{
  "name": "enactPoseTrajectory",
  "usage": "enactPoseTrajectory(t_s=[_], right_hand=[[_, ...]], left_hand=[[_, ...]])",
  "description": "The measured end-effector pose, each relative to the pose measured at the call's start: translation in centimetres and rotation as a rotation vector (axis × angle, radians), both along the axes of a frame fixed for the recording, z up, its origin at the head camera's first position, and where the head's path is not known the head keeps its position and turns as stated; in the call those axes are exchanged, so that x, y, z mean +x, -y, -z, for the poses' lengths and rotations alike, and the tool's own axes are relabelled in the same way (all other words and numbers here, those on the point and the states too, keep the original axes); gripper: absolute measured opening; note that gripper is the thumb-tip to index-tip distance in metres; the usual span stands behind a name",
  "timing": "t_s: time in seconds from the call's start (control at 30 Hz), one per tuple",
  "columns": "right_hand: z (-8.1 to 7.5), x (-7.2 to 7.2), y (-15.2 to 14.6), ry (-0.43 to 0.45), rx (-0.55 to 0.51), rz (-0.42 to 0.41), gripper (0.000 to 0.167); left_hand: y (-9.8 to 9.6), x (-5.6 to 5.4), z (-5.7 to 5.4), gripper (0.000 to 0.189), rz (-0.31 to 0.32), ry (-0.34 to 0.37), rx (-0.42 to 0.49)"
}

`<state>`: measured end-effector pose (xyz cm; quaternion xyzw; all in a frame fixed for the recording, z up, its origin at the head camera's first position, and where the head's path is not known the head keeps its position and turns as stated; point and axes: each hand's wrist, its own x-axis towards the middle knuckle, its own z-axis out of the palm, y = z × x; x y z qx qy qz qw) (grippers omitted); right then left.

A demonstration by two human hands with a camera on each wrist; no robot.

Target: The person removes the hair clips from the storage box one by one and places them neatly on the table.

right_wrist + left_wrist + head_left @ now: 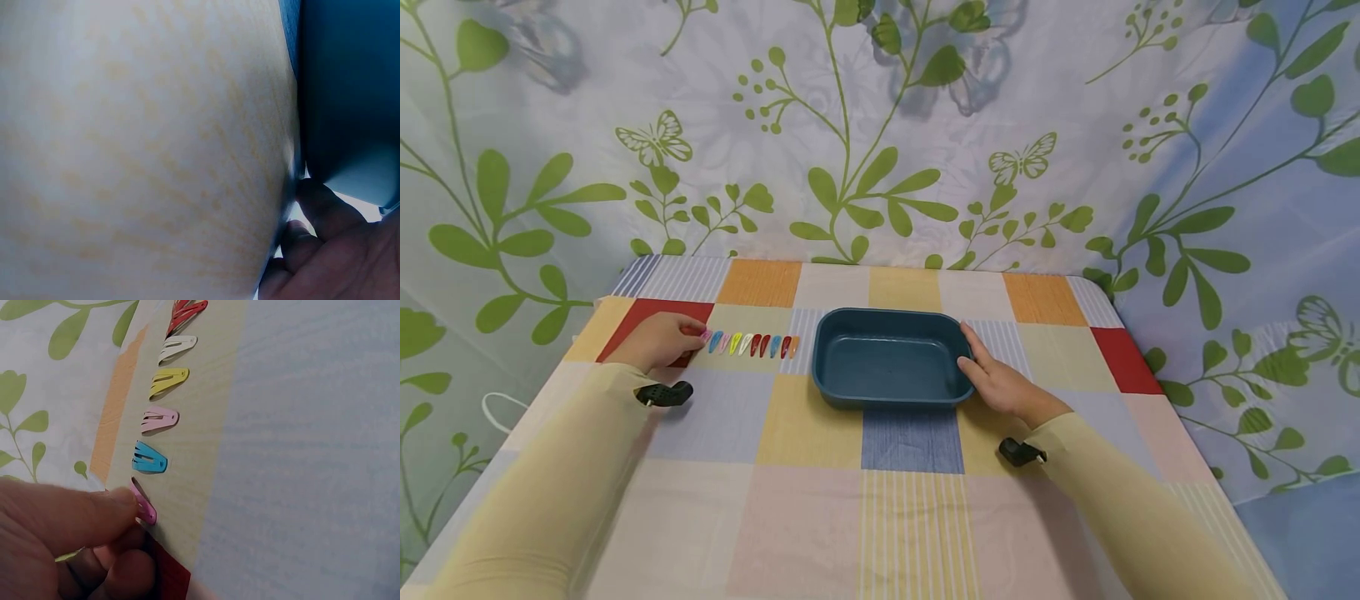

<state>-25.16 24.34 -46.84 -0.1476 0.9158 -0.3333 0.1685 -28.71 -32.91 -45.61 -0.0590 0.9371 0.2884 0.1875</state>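
My left hand (pixel 662 340) is at the left end of a row of snap hair clips. Its thumb and index finger pinch a magenta hair clip (pixel 146 505), partly hidden by the fingertips. Beside that clip lie a blue hair clip (pixel 150 457), a pink hair clip (pixel 160 419), a yellow hair clip (pixel 170 381) and a white hair clip (pixel 180 347). Red, blue and orange clips continue the row toward a dark blue plastic tub (pixel 891 398). My right hand (pixel 1003 385) holds the tub's right end, thumb at the rim and fingers along the outer wall.
A patchwork-patterned cloth (pixel 805 508) covers the table. Leaf-and-butterfly curtains (pixel 865 125) hang behind the table and at both sides. A white cable (pixel 497 412) loops near the table's left edge.
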Motion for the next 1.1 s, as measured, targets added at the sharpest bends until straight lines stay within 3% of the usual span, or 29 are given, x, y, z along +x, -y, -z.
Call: enactPoseTrajectory(t_s=[0.43,0.77,0.93,1.1], right_hand=[[-0.2,-0.2,0.0,0.001,0.001,-0.005,0.068],[-0.2,-0.2,0.1,0.011,0.000,-0.004,0.067],[-0.1,-0.1,0.1,0.007,0.006,-0.003,0.067],[-0.2,0.0,0.0,0.001,0.005,-0.007,0.067]], left_hand=[[0.1,-0.3,-0.7,0.054,0.025,-0.006,-0.039],[0.3,0.1,-0.9,0.051,0.010,-0.009,-0.027],[0.3,0.3,-1.1,0.048,0.036,-0.125,-0.090],[-0.8,0.6,-1.9,0.051,0.089,-0.323,-0.100]])
